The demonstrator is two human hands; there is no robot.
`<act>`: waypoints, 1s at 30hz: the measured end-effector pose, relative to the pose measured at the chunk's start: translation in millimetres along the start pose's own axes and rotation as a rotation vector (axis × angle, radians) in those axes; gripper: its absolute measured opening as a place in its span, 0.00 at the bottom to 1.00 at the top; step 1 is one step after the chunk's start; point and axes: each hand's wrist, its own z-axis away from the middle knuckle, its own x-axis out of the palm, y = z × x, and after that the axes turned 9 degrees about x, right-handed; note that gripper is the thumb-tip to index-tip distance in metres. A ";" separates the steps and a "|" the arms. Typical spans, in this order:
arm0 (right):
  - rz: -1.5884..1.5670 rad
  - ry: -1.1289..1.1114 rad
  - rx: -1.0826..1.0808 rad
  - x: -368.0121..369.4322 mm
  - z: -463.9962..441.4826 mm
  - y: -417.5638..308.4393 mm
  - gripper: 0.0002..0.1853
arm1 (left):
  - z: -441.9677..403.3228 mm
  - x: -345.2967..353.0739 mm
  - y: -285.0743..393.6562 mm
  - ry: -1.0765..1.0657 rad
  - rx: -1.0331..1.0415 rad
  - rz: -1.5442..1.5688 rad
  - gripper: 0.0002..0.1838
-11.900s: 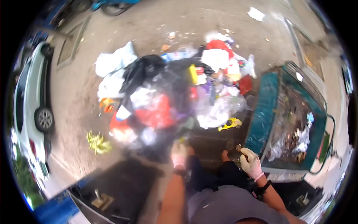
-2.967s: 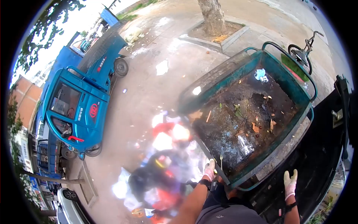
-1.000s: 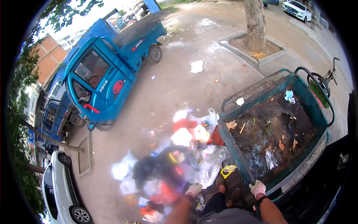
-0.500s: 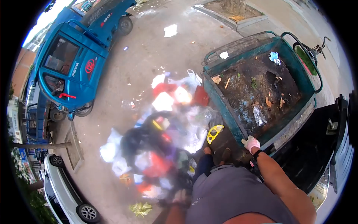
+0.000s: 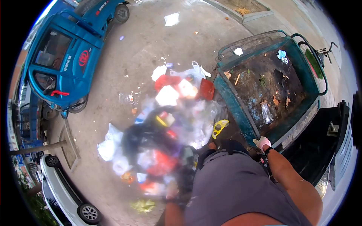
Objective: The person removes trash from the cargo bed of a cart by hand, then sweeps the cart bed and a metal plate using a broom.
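Observation:
My right hand, in a pale glove, is closed over the near corner of a green metal cart bed. Dirt, dry leaves, clear plastic and a crumpled blue item lie inside that bed. At the lower middle, my left hand is smeared by blur beside a heap of rubbish; its fingers cannot be made out. The heap holds a dark plastic bag, red bags, white bags and clear plastic. Near my feet lies a yellow piece with holes.
A blue three-wheeled truck stands at the upper left, and a white car at the lower left. On the right is an open black bin. Greenish leaves and a white scrap lie on the pavement.
The view has shifted slightly. My left hand has moved up and left, closer to the rubbish. My right hand keeps its hold on the cart's corner.

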 end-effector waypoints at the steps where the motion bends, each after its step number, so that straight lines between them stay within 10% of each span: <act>1: -0.007 0.003 0.011 0.9 -1.5 -0.6 0.38 | 5.6 2.2 -3.5 -0.008 -0.029 0.009 0.15; 23: 0.671 -0.446 -0.230 -26.6 -71.8 -26.5 0.30 | -4.5 2.2 25.1 0.122 -0.540 0.622 0.25; 24: 1.027 -0.423 -0.919 -12.2 -124.1 -6.2 0.28 | -14.5 -10.6 23.2 0.156 -0.570 0.668 0.25; 27: 0.904 -0.523 -0.477 -4.0 -161.4 -13.5 0.24 | -45.2 -46.9 14.2 0.257 -0.661 0.785 0.27; 30: 1.149 -0.064 -0.815 -71.8 -215.1 -68.1 0.19 | -80.9 -94.3 5.1 0.350 -0.743 0.876 0.28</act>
